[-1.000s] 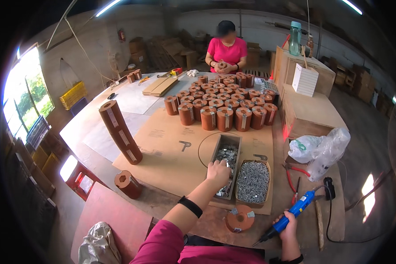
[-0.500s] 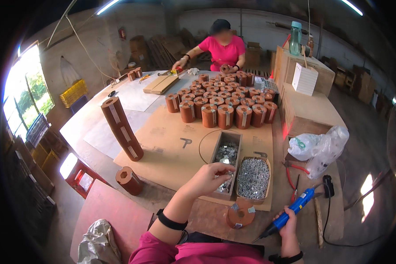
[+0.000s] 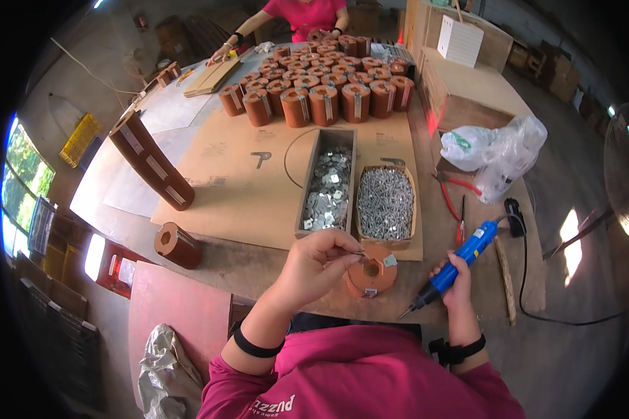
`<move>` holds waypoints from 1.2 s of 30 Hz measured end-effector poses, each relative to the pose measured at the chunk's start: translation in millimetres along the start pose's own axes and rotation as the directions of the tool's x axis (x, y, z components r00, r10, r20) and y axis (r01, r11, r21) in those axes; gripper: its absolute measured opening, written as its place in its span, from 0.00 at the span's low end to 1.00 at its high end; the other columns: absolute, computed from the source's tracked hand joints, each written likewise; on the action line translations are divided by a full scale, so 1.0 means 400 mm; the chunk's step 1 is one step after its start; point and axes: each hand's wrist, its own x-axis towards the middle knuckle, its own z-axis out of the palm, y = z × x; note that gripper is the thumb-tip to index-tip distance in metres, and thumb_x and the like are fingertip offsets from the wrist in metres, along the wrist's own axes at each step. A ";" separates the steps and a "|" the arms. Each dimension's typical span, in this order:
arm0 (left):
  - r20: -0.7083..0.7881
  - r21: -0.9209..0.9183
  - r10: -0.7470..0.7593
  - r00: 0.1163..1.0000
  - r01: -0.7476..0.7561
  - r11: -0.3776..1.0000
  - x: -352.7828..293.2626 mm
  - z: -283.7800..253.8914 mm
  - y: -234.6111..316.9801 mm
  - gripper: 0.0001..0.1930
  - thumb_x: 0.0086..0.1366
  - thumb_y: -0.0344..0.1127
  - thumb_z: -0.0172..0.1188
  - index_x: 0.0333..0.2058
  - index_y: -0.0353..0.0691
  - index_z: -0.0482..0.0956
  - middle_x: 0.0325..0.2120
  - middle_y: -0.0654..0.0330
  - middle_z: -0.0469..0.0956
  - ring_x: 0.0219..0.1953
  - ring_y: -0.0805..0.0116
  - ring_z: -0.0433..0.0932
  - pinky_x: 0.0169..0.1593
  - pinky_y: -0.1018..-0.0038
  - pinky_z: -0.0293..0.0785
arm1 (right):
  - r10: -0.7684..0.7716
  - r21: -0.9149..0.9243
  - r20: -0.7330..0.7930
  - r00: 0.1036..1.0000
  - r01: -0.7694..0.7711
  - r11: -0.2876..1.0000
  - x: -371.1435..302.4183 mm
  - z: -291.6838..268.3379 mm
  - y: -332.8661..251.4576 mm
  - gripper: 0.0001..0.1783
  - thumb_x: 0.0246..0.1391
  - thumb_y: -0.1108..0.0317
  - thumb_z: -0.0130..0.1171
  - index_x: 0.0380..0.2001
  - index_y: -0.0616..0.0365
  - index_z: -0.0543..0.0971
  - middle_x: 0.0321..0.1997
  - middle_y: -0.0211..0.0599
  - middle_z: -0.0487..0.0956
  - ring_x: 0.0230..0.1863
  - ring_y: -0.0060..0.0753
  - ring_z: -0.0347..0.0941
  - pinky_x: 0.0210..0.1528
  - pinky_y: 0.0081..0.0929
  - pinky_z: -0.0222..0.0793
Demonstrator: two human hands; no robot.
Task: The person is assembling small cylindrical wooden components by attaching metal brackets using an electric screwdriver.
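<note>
My left hand (image 3: 313, 271) is pinched, thumb against forefinger, over the near brown cylinder. A small metal piece seems to be between the fingertips; its shape is mostly hidden. Directly beneath is a brown hollow cylinder (image 3: 362, 284) standing on the table edge, with small metal plates on its top rim and side. My right hand (image 3: 456, 285) is wrapped round a blue electric screwdriver (image 3: 466, 257), its bit angled down to the left, apart from the cylinder. Beyond my left hand stand a long grey box (image 3: 306, 187) of small metal plates and a carton (image 3: 391, 244) full of screws.
Many finished-looking brown cylinders (image 3: 297, 108) crowd the far table. A tall stack (image 3: 149, 162) leans at left, near a lone cylinder (image 3: 178, 246). Red-handled pliers (image 3: 461, 184), plastic bags (image 3: 496, 153), a stick (image 3: 504, 279) and the power cord lie at right. A co-worker (image 3: 304, 17) stands opposite.
My left hand has moved from above the plate box to over the near cylinder, fingers pinched. My view has tilted downward. The right hand still holds the screwdriver.
</note>
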 end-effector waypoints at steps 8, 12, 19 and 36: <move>0.298 0.690 0.483 0.823 -0.536 0.486 -0.050 0.041 -0.064 0.11 0.40 0.24 0.59 0.27 0.39 0.74 0.27 0.63 0.76 0.37 0.62 0.74 0.46 0.63 0.69 | -0.009 -0.004 0.005 1.000 0.009 1.000 -0.017 -0.003 0.000 0.16 0.43 0.66 0.55 0.37 0.53 0.66 0.22 0.35 0.69 0.23 0.33 0.68 0.28 0.34 0.67; 0.314 0.697 0.440 0.841 -0.519 0.495 -0.074 0.046 -0.088 0.09 0.43 0.23 0.61 0.25 0.43 0.75 0.30 0.65 0.77 0.41 0.63 0.73 0.53 0.60 0.62 | 0.002 -0.002 -0.002 1.000 -0.002 1.000 -0.021 0.005 -0.002 0.16 0.43 0.66 0.55 0.37 0.53 0.66 0.22 0.35 0.69 0.23 0.34 0.68 0.29 0.35 0.66; 0.219 0.703 0.350 0.911 -0.396 0.591 -0.093 0.053 -0.106 0.09 0.42 0.28 0.64 0.26 0.43 0.75 0.31 0.65 0.78 0.47 0.60 0.70 0.54 0.57 0.58 | -0.010 -0.021 0.002 1.000 0.010 1.000 -0.020 0.010 -0.003 0.17 0.43 0.63 0.56 0.38 0.51 0.65 0.22 0.33 0.68 0.24 0.32 0.67 0.30 0.33 0.65; 0.146 0.615 0.166 0.975 -0.221 0.757 -0.090 0.055 -0.139 0.23 0.39 0.28 0.69 0.37 0.39 0.73 0.52 0.47 0.57 0.45 0.53 0.70 0.42 0.67 0.73 | 0.008 -0.015 -0.021 1.000 -0.008 1.000 -0.011 0.000 0.000 0.18 0.42 0.65 0.57 0.38 0.53 0.65 0.23 0.35 0.68 0.24 0.34 0.68 0.29 0.35 0.67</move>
